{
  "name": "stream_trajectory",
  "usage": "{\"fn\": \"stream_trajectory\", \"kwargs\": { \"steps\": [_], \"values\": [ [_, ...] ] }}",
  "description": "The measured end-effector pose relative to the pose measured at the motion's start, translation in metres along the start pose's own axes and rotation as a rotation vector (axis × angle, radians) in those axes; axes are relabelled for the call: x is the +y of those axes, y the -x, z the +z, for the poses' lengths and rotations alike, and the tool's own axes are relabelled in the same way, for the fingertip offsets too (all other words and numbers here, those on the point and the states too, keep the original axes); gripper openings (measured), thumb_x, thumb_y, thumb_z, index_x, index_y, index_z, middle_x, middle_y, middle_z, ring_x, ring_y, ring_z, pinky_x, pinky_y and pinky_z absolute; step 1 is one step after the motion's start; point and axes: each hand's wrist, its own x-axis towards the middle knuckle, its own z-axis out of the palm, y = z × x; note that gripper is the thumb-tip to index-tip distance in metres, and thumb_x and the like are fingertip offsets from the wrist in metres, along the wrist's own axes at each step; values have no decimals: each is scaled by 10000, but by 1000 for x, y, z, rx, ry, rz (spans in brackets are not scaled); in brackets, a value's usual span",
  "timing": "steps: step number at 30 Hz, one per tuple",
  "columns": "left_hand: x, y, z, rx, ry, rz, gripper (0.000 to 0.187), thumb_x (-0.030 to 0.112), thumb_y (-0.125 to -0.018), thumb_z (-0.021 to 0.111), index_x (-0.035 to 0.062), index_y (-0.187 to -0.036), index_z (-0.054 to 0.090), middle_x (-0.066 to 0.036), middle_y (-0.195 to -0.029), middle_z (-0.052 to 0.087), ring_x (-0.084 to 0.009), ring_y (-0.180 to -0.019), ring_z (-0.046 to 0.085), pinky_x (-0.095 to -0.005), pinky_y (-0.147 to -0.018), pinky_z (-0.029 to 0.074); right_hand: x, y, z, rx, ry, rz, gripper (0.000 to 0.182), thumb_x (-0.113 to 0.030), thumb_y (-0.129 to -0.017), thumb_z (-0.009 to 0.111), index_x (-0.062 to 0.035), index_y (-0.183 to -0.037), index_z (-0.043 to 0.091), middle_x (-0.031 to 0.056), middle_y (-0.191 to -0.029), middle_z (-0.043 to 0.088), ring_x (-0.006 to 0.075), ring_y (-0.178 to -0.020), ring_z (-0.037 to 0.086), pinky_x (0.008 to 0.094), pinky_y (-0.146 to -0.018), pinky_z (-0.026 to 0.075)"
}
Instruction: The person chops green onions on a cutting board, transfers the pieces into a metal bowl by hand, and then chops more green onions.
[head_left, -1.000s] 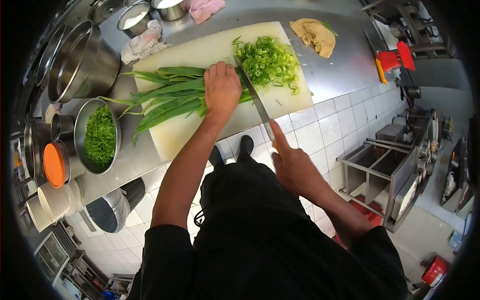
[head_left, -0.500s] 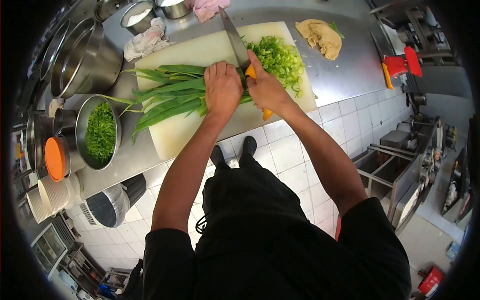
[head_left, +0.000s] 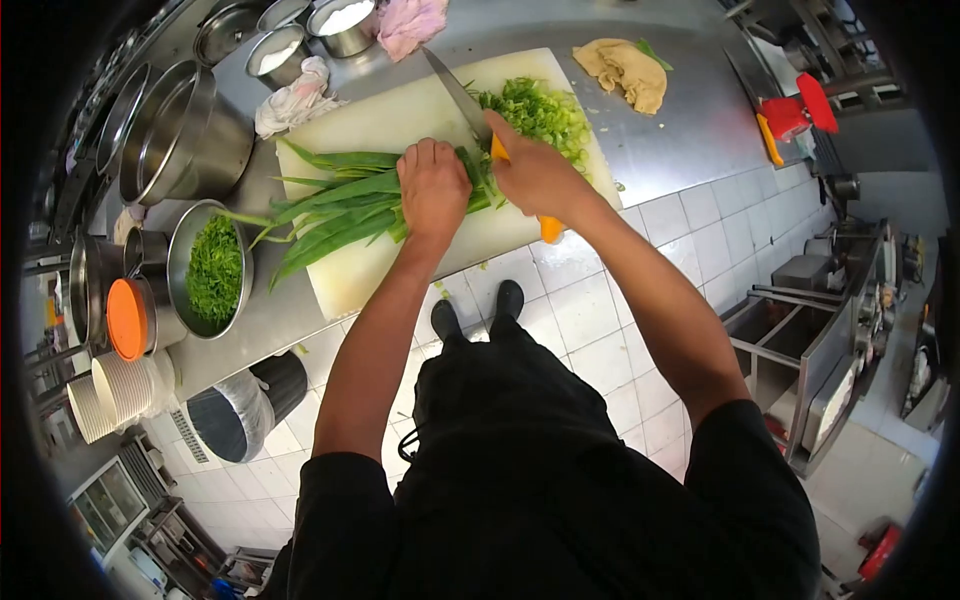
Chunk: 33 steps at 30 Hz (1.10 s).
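Note:
On a white cutting board [head_left: 345, 285] lies a bunch of long scallions [head_left: 345, 215], their green leaves pointing left. My left hand [head_left: 434, 190] is closed over the bunch, pressing it to the board with curled fingers. My right hand [head_left: 540, 172] grips the orange handle of a kitchen knife [head_left: 458, 92]. The blade angles up and left, close beside the left hand's fingers, and its lower part is hidden by the right hand. A heap of chopped scallions [head_left: 545, 115] sits right of the blade.
Left of the board are a steel bowl of chopped greens [head_left: 212, 268], a large steel pot [head_left: 190, 140] and a white cloth [head_left: 295, 100]. At the back stands a container of white powder [head_left: 345, 18]. A tan cloth [head_left: 625, 72] lies right. The counter's front edge runs below the board.
The view has shifted slightly. My right hand has tilted, with the knife handle's end showing further right. My left hand still presses the scallions.

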Motion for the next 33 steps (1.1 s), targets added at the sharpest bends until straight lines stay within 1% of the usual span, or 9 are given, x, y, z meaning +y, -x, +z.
{"fn": "stream_trajectory", "kwargs": {
  "steps": [2, 8, 17, 21, 24, 25, 28, 31, 33],
  "values": [
    [1, 2, -2, 4, -2, -27, 60, 94, -868, 642, 38, -888, 635, -127, -944, 578, -327, -952, 551, -452, -863, 428, 2, 15, 9, 79, 144, -81, 708, -149, -962, 513, -134, -1628, 271, 246, -837, 710, 362, -629, 683, 454, -708, 574],
    [1, 1, -2, 14, -22, -50, 56, 92, -880, 640, 40, -898, 632, -125, -969, 587, -330, -958, 552, -457, -854, 431, -7, 45, 16, 61, 180, -112, 711, -134, -959, 517, -113, -1624, 267, 280, -861, 707, 429, -829, 700, 501, -815, 544],
    [2, 2, -2, -15, -34, -85, 70, 94, -880, 641, 29, -906, 645, -135, -983, 598, -337, -972, 559, -463, -861, 435, -40, 93, 6, -101, 178, 105, 717, -101, -982, 486, -131, -1640, 201, 325, -870, 688, 440, -705, 692, 523, -744, 568],
    [2, 2, -1, -30, -26, -90, 75, 101, -875, 649, 29, -896, 654, -138, -978, 602, -336, -972, 561, -461, -863, 436, -32, 117, 16, -68, 175, 96, 710, -83, -993, 482, -171, -1637, 198, 286, -770, 687, 482, -625, 660, 576, -687, 589],
    [2, 0, 0, -18, -40, -93, 79, 105, -872, 651, 29, -891, 658, -135, -974, 604, -334, -971, 562, -461, -861, 436, 2, 100, 57, 53, 171, 5, 731, -73, -982, 498, -172, -1638, 189, 288, -740, 676, 493, -647, 662, 590, -696, 573],
    [2, 0, 1, -3, -43, -86, 89, 112, -876, 640, 26, -893, 659, -134, -959, 599, -328, -961, 560, -454, -855, 436, 8, 87, 67, 61, 154, -25, 790, -55, -917, 546, -97, -1631, 211, 337, -856, 688, 508, -773, 678, 580, -802, 548],
    [-1, 1, 2, 41, -53, -67, 111, 125, -883, 619, 22, -888, 660, -132, -931, 589, -317, -939, 557, -443, -843, 437, 18, 46, 71, 108, 152, -66, 782, -81, -932, 536, -107, -1636, 197, 320, -825, 690, 506, -796, 683, 579, -810, 548],
    [-1, -2, 1, 53, -43, -35, 103, 127, -881, 627, 28, -871, 652, -131, -932, 591, -318, -936, 557, -446, -843, 433, 35, -4, 68, 225, 114, -216, 744, -115, -966, 521, -173, -1636, 202, 293, -853, 698, 446, -615, 662, 556, -678, 555],
    [-1, 4, 1, 35, -63, -41, 96, 126, -877, 633, 32, -863, 647, -129, -931, 590, -318, -934, 557, -447, -844, 430, 30, -15, 50, 104, 50, -143, 740, -122, -970, 511, -175, -1640, 200, 272, -878, 706, 388, -581, 663, 512, -659, 565]
  ]
}}
